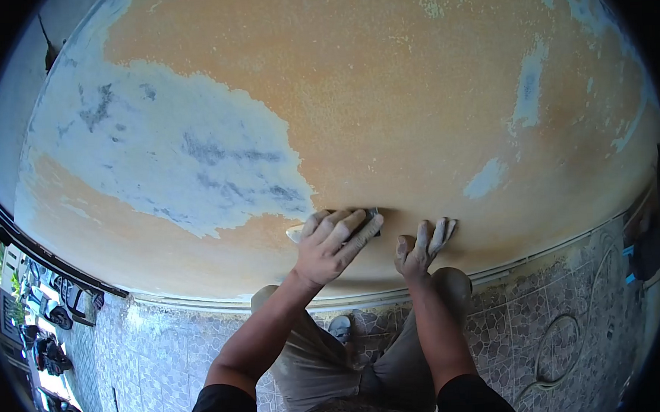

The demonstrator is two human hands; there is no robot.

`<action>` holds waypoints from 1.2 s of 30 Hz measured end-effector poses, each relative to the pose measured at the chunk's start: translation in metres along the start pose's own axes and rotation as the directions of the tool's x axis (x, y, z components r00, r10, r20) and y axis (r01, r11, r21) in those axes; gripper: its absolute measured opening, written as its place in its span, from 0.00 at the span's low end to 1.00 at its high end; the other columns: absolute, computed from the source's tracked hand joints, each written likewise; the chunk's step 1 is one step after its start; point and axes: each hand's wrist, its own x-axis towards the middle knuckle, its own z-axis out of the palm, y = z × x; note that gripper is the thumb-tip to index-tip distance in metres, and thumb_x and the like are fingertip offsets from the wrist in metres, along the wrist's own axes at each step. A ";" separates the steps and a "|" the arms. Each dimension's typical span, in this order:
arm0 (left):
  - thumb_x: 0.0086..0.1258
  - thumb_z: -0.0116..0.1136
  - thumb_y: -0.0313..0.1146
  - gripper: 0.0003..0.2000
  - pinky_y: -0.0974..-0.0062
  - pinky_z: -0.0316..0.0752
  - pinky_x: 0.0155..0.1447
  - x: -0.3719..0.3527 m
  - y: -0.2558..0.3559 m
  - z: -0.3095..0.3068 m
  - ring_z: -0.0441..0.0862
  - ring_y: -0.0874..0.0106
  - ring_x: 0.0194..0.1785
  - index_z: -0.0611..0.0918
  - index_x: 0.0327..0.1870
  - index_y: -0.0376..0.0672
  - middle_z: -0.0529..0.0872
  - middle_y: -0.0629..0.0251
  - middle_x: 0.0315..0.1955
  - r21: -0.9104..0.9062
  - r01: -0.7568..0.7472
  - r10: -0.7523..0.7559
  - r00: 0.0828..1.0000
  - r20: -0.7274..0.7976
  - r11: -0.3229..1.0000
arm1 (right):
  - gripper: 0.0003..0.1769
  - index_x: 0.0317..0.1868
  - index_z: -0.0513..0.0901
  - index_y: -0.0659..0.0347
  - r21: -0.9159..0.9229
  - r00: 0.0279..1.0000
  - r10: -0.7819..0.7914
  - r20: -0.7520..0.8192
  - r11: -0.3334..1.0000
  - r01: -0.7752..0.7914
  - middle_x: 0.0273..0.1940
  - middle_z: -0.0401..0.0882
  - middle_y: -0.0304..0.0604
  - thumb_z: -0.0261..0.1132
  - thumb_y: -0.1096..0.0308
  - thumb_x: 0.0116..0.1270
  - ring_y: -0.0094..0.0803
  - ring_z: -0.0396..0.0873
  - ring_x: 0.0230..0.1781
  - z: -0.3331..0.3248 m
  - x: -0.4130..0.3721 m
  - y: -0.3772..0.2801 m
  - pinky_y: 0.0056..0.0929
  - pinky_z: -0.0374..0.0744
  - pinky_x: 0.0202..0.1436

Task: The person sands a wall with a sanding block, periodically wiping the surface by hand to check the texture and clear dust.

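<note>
A person is working with both bare hands on a broad wall of worn orange-tan paint (416, 134), which is filling most of the frame. At the centre, the left hand (335, 239) is gripping a small dark block (376, 213), its fingers bending together over the top and partly hiding it, and is holding it against the wall. The block is lying just below and to the right of the lower tip of a large, ragged white patch with blue-grey stains (221, 129), which is spreading across the upper left. A small white spot (295, 233) is showing beside the left hand; whether it is paint or an object is unclear.

Right of centre, the right hand (425, 247) is holding nothing visible and is leaning on the wall, its thumb standing apart and its dusty fingers pointing upward, slightly parted. Smaller pale patches are marking the wall above it, one near the hand (485, 178) and a narrow one (530, 83) at the upper right.

Below, grey-brown trousers (312, 363) are showing over a stone-patterned tile floor (500, 320). A pale looped hose (552, 384) is lying at the lower right, and parked motorcycles (50, 355) are standing at the lower left edge.
</note>
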 end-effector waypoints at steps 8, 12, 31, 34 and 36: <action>0.57 0.73 0.34 0.17 0.74 0.69 0.53 0.081 -0.036 -0.015 0.81 0.74 0.48 0.91 0.49 0.59 0.87 0.73 0.51 0.242 0.121 -0.009 0.907 -0.420 0.963 | 0.36 0.75 0.63 0.62 -0.012 0.993 0.008 -0.116 1.000 -0.009 0.80 0.45 0.64 0.50 0.44 0.80 0.70 0.41 0.80 -0.001 0.040 -0.003 0.74 0.45 0.77; 0.57 0.71 0.34 0.16 0.74 0.69 0.55 -0.003 -0.006 0.010 0.81 0.77 0.48 0.91 0.48 0.59 0.86 0.76 0.52 0.154 0.007 0.019 0.985 -0.169 0.988 | 0.38 0.76 0.65 0.62 -0.007 0.966 0.146 -0.215 0.988 -0.151 0.80 0.48 0.65 0.48 0.41 0.79 0.67 0.42 0.81 -0.018 0.117 0.007 0.71 0.45 0.78; 0.59 0.65 0.34 0.16 0.74 0.69 0.57 0.055 0.010 0.014 0.81 0.78 0.48 0.91 0.50 0.59 0.88 0.78 0.51 0.077 -0.122 0.125 0.992 -0.024 0.990 | 0.40 0.80 0.57 0.58 0.001 0.966 0.183 -0.182 0.983 -0.185 0.81 0.44 0.63 0.46 0.39 0.79 0.70 0.40 0.81 -0.001 0.039 0.019 0.75 0.44 0.76; 0.48 0.80 0.33 0.22 0.73 0.69 0.54 0.114 -0.016 -0.014 0.81 0.73 0.48 0.92 0.49 0.54 0.89 0.73 0.50 0.167 0.137 -0.070 0.932 -0.356 0.976 | 0.40 0.81 0.54 0.61 -0.007 0.970 0.158 -0.184 0.987 -0.162 0.81 0.43 0.64 0.43 0.42 0.81 0.68 0.40 0.82 -0.003 0.043 0.017 0.70 0.43 0.78; 0.50 0.80 0.32 0.21 0.72 0.69 0.54 0.140 -0.031 -0.017 0.80 0.73 0.47 0.91 0.49 0.52 0.89 0.70 0.50 0.017 0.270 -0.208 0.779 -0.591 0.963 | 0.40 0.81 0.54 0.61 -0.012 0.969 0.164 -0.182 0.986 -0.169 0.81 0.43 0.64 0.43 0.42 0.81 0.68 0.40 0.82 -0.002 0.041 0.016 0.71 0.43 0.78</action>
